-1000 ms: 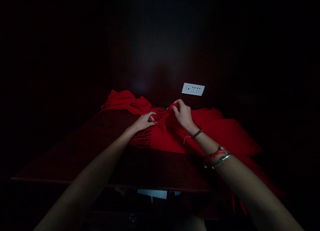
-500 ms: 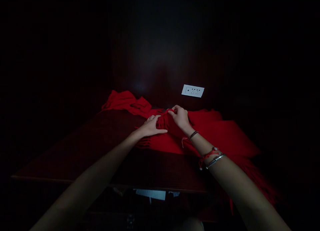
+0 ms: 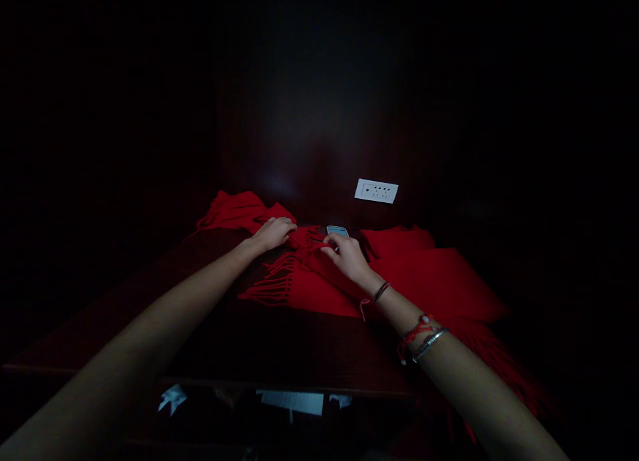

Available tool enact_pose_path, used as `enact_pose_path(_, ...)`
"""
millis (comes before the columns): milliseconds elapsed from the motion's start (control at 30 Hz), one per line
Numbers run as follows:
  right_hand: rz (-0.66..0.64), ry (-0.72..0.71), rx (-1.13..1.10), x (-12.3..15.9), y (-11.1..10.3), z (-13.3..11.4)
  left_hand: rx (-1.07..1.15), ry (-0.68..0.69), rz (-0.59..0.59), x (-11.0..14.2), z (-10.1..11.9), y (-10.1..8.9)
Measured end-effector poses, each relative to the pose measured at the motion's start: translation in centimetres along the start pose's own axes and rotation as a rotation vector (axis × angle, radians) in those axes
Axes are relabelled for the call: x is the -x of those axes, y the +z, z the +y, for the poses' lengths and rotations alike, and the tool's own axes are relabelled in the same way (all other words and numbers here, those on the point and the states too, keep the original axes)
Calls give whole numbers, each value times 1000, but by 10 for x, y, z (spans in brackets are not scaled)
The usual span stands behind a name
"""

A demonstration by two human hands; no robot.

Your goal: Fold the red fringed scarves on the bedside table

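A red scarf (image 3: 424,281) with long fringes lies partly folded across the dark table. My left hand (image 3: 275,233) is closed on its fringed end, close to a bunched part of red cloth at the back left; the fingertips are partly hidden. My right hand (image 3: 348,256) pinches the scarf's edge between thumb and fingers, a short way to the right. Just behind the right hand lies a small device with a lit screen (image 3: 337,231), perhaps a phone, partly covered by that hand. Loose fringe (image 3: 272,288) spreads over the table in front of my left hand.
A white socket panel (image 3: 376,191) is set in the dark wall behind the table (image 3: 279,341). Below the table's front edge, a shelf holds pale papers (image 3: 294,402) and a crumpled white piece (image 3: 172,398). Scarf fringe hangs at the right. Much of the surroundings is too dark to make out.
My left hand has moved left and closed from a spread shape. My right hand has come slightly lower, and the lit device behind it now shows. The front fringe lies more spread out.
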State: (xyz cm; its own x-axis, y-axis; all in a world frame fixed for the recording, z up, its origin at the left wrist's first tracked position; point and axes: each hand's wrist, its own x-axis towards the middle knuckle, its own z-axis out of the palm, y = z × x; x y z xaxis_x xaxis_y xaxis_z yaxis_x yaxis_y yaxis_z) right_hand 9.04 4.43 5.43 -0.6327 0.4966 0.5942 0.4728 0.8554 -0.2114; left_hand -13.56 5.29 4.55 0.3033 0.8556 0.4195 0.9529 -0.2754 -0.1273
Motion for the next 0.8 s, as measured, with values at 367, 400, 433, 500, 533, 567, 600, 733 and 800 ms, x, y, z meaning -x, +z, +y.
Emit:
enact_pose_path(367,-328,-139,12,50,37,-32,377,-248,-43,51,20,9)
enact_pose_path(400,-311,-115,31,50,35,-30,420,-256,-61,52,29,8)
enact_pose_path(433,-299,-88,49,51,34,-28,444,-255,-72,54,37,8)
enact_pose_path(500,-310,-43,76,51,32,-24,439,-223,-67,57,49,11)
enact_pose_path(533,-329,-29,83,52,33,-21,421,-191,-54,59,52,14)
enact_pose_path(567,-350,-21,87,52,33,-20,400,-147,-45,60,53,17)
enact_pose_path(600,-364,-20,86,53,34,-18,384,-92,-51,61,52,19)
enact_pose_path(733,-330,-43,35,56,38,-12,351,73,-175,65,43,22)
enact_pose_path(800,-299,-58,2,57,40,-9,344,78,-164,66,39,20)
